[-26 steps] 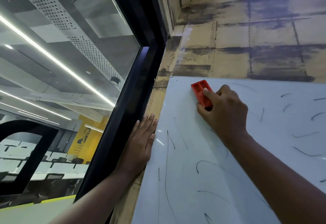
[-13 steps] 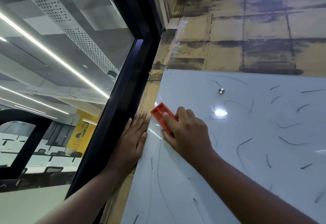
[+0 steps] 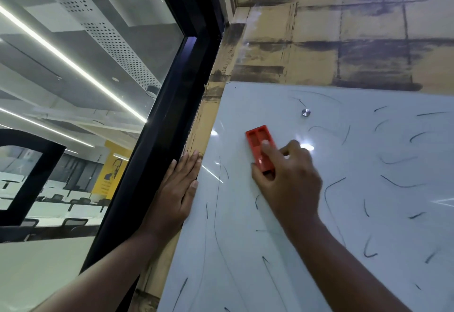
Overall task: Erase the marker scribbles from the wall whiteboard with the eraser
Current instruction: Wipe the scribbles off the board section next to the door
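A white glass whiteboard (image 3: pixel 368 225) on the wall carries several thin black marker strokes, with long lines at the lower left and short curves at the right. My right hand (image 3: pixel 290 184) grips a red eraser (image 3: pixel 259 143) and presses it flat on the upper left part of the board. My left hand (image 3: pixel 175 193) lies flat with straight fingers on the wall strip beside the board's left edge, holding nothing.
A black window frame (image 3: pixel 152 164) runs diagonally just left of my left hand, with a glass pane (image 3: pixel 61 90) beyond it. Yellow-brown patterned wall (image 3: pixel 319 41) sits above the board. A round metal mounting stud (image 3: pixel 305 112) is near the board's top.
My right hand swept the eraser down to the board's left edge, then back right and slightly up. The left hand stayed flat in place.
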A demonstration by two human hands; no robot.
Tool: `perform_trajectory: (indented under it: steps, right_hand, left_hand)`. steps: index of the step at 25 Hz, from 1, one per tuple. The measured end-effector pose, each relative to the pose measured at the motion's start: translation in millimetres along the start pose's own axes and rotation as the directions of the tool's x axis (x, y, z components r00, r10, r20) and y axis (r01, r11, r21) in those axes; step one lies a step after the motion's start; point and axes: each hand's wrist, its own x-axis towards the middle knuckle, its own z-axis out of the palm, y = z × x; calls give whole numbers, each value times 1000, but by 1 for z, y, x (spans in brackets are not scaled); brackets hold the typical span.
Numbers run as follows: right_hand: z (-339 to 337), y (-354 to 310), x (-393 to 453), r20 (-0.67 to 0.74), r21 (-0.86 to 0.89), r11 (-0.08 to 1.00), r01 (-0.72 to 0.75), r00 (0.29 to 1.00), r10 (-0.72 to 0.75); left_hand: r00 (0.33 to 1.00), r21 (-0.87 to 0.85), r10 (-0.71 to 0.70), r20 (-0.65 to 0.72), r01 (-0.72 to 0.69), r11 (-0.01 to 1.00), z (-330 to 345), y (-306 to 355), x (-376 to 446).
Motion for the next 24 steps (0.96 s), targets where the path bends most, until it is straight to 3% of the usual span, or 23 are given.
perform_trajectory:
  steps: [4,8,10,13,15,21,24]
  right_hand:
    - [13,-45,-35,100,56,968,245,963,-249]
    - [8,-44,-41,157,67,947,313,934,-320]
    - [0,-23,-29,106,33,962,272,956,-274]
    - [-15,23,-7,-41,5,1000,-27,999,27]
    - [-20,39,-8,-73,-36,995,-91,993,88]
    - [-13,16,-34,0,45,998,-50,999,50]
    - [-9,-11,-56,82,108,985,135,986,-144]
  left_hand:
    - [999,-15,-30,23,31,999,-2,1,-2]
    - [999,-9,-32,38,33,999,-2,3,-11]
    - [1000,-3,-17,23,17,1000,-2,2,-16]
    - [1000,28,14,4,-14,1000,-1,0,-22]
    - [1000,35,14,9,-15,999,-1,0,-27]
    - [1000,50,9,5,-9,999,0,1,-32]
    - [1000,51,-10,22,9,999,-1,0,-38]
